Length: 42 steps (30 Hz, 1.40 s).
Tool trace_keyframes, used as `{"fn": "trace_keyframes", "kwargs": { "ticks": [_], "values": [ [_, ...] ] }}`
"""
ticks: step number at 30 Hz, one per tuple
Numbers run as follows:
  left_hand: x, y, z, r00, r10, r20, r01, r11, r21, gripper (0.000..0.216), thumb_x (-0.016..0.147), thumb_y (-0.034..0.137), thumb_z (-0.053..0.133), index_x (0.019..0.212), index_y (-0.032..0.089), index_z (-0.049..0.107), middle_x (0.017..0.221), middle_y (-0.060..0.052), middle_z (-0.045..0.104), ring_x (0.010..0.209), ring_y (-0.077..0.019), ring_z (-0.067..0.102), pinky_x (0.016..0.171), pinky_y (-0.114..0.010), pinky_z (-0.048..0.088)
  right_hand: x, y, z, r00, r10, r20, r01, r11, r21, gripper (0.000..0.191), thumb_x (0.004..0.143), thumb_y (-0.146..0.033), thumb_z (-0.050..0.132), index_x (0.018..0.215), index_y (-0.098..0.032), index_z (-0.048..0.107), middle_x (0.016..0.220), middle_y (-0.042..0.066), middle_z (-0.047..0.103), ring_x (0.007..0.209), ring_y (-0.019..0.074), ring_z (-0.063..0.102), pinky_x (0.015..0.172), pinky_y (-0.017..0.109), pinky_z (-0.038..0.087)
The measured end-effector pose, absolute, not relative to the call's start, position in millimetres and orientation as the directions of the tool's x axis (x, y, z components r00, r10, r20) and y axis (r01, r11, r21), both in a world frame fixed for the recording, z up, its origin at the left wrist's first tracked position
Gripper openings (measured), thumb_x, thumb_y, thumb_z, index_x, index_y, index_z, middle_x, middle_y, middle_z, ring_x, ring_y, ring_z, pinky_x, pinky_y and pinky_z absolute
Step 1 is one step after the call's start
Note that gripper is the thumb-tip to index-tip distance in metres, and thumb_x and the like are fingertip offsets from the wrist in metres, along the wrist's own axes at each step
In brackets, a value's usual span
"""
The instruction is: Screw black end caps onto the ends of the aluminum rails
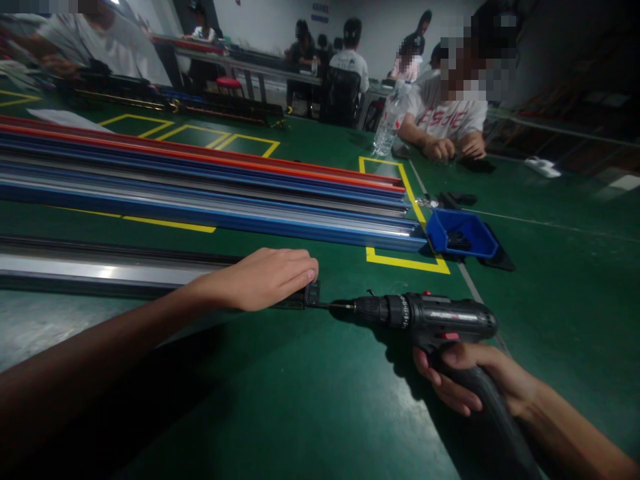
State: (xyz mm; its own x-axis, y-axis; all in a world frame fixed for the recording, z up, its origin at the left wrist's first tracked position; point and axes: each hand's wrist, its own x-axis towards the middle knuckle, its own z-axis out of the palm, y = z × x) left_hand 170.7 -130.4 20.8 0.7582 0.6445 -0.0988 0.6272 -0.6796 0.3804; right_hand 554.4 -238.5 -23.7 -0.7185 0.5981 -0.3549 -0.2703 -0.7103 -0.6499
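My left hand (270, 277) lies on top of the right end of a long dark metal rail (125, 270), fingers curled down over it, pressing it to the green table. My right hand (465, 380) is wrapped round the handle of a black cordless drill (430, 317). The drill lies level, its bit pointing left and touching the small black end piece (313, 293) on the rail's end.
A stack of long blue, grey and red rails (200, 187) lies behind. A blue parts bin (463, 233) sits at their right end, inside yellow floor-tape lines. A water bottle (387, 123) and a seated person's hands are at the back right; other people sit farther off.
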Motion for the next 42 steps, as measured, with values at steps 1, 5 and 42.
{"fn": "trace_keyframes", "kwargs": {
  "ticks": [1,5,42],
  "values": [
    [170.4,-130.4,20.6,0.758,0.645,-0.101,0.628,-0.679,0.381,0.045,0.110,0.046,0.021,0.112,0.023,0.060,0.108,-0.004,0.062,0.096,-0.0205,0.057,0.085,-0.035,0.041,554.8,-238.4,-23.9,-0.720,0.596,-0.355,-0.270,-0.712,-0.648,0.030,0.085,-0.026,0.065,0.105,-0.006,0.077,0.082,0.007,0.068,0.045,0.0039,0.048,0.053,0.019,0.055],
    [170.0,-130.6,20.5,0.755,0.647,-0.106,0.633,-0.677,0.376,0.045,0.110,0.046,0.022,0.111,0.023,0.060,0.107,-0.004,0.062,0.095,-0.0205,0.057,0.083,-0.034,0.041,556.0,-238.1,-24.3,-0.722,0.591,-0.360,-0.262,-0.715,-0.648,0.031,0.086,-0.026,0.065,0.106,-0.005,0.077,0.084,0.007,0.068,0.046,0.0040,0.049,0.054,0.019,0.055],
    [169.9,-131.1,20.6,0.759,0.644,-0.094,0.625,-0.681,0.381,0.044,0.109,0.045,0.023,0.110,0.023,0.061,0.108,-0.004,0.063,0.096,-0.0206,0.058,0.084,-0.034,0.041,554.4,-239.5,-22.6,-0.704,0.605,-0.372,-0.244,-0.698,-0.673,0.033,0.085,-0.031,0.067,0.105,-0.008,0.077,0.081,0.005,0.066,0.045,0.0046,0.047,0.051,0.020,0.050]
  ]
}}
